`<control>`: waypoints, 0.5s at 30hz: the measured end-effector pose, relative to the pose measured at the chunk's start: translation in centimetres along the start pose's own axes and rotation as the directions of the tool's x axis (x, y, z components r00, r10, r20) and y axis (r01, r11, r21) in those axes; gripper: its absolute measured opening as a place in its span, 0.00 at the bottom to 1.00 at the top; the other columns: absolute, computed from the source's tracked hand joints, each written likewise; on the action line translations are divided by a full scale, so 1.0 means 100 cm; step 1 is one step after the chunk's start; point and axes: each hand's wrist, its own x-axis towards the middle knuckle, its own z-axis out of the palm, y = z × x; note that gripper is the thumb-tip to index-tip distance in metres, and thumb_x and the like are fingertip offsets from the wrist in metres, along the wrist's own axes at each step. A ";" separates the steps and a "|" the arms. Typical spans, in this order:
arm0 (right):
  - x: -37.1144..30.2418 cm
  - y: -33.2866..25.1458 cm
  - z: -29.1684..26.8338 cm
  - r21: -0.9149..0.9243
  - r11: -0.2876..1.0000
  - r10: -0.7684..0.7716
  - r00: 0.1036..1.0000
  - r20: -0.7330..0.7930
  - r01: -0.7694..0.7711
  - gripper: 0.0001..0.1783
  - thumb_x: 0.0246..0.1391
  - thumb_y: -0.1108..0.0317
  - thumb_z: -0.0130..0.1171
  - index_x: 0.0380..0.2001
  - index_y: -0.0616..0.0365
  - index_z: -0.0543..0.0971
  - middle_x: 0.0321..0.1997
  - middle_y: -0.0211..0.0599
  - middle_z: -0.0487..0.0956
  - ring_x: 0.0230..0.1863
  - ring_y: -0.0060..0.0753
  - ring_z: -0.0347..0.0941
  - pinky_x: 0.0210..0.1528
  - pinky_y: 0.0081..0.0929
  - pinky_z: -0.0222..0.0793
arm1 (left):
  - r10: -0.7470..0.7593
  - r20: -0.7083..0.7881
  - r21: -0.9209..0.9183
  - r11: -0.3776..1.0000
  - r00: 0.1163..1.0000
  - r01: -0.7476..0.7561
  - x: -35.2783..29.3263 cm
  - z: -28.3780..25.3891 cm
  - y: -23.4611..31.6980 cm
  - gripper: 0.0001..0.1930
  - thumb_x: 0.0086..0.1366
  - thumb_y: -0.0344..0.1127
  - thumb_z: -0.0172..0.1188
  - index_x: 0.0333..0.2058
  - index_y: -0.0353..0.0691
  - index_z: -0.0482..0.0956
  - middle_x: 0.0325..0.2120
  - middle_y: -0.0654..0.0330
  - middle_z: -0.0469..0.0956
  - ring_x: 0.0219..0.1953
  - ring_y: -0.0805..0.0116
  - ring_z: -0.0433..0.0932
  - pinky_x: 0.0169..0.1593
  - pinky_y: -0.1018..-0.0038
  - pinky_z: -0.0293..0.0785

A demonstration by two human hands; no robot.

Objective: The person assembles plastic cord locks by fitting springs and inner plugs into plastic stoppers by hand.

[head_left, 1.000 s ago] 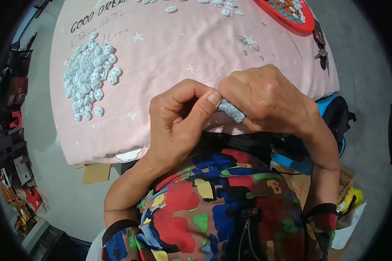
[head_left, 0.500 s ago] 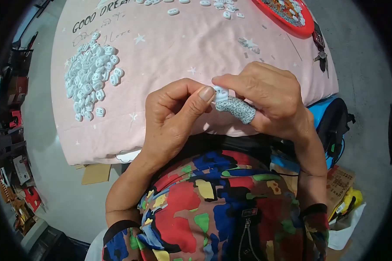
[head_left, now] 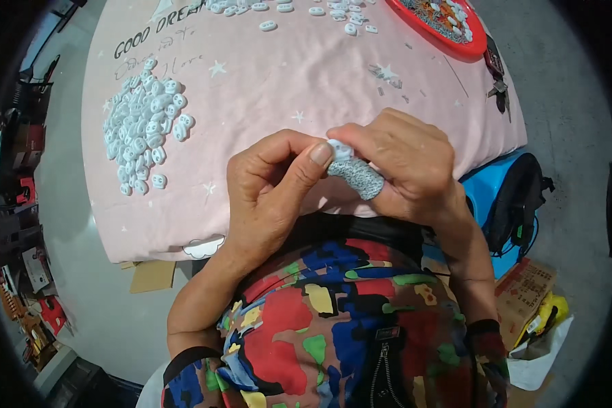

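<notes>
the left hand (head_left: 268, 173) pinches a small white piece (head_left: 340, 149) between thumb and forefinger, the tips closed tight on its nine o'clock edge. the right hand (head_left: 415, 156) meets it from three o'clock, its forefinger against the upper edge and a grey speckled finger sleeve (head_left: 357, 179) against the lower one, so this grip too is closed on the piece. the piece is held over the near part of a pink cloth (head_left: 265, 81), largely hidden by the fingers. taking it as the clock's centre, a heap of similar white buttons (head_left: 143, 126) lies at nine, well apart from the hands, and looser white bits (head_left: 268, 26) lie toward eleven and twelve. small grey slivers (head_left: 391, 83) are scattered at one, a red tray (head_left: 481, 47) stands at two, and some keys (head_left: 500, 93) lie between two and three, near the cloth's edge.
</notes>
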 end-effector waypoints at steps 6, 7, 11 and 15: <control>-0.016 0.035 -0.012 -0.077 0.926 0.377 0.916 0.135 -0.370 0.18 0.46 0.71 0.66 0.43 0.60 0.81 0.29 0.39 0.78 0.26 0.32 0.74 0.27 0.27 0.69 | 0.270 -0.267 0.452 0.883 0.925 -0.127 0.016 -0.056 -0.002 0.06 0.64 0.29 0.60 0.35 0.32 0.82 0.26 0.67 0.79 0.29 0.83 0.72 0.33 0.84 0.68; -0.022 0.048 -0.017 -0.157 0.875 0.473 0.878 0.076 -0.458 0.17 0.46 0.72 0.64 0.42 0.61 0.81 0.29 0.40 0.79 0.27 0.34 0.75 0.30 0.27 0.69 | 0.309 -0.313 0.545 0.833 0.898 -0.097 0.017 -0.066 0.000 0.06 0.64 0.29 0.61 0.36 0.33 0.82 0.26 0.67 0.79 0.28 0.83 0.72 0.33 0.84 0.68; -0.032 0.080 -0.036 -0.331 0.787 0.541 0.840 -0.034 -0.521 0.15 0.46 0.77 0.59 0.41 0.63 0.81 0.32 0.43 0.80 0.30 0.37 0.76 0.36 0.29 0.70 | 0.436 -0.401 0.744 0.668 0.806 0.008 0.018 -0.094 0.004 0.09 0.60 0.28 0.62 0.39 0.34 0.83 0.25 0.64 0.80 0.26 0.80 0.73 0.32 0.82 0.70; -0.019 0.084 -0.026 -0.327 0.798 0.518 0.853 -0.055 -0.506 0.15 0.46 0.76 0.58 0.40 0.61 0.81 0.32 0.43 0.79 0.31 0.40 0.76 0.37 0.29 0.70 | 0.443 -0.425 0.807 0.581 0.789 0.108 0.017 -0.096 0.010 0.10 0.60 0.28 0.61 0.41 0.36 0.83 0.26 0.61 0.81 0.26 0.78 0.74 0.33 0.80 0.72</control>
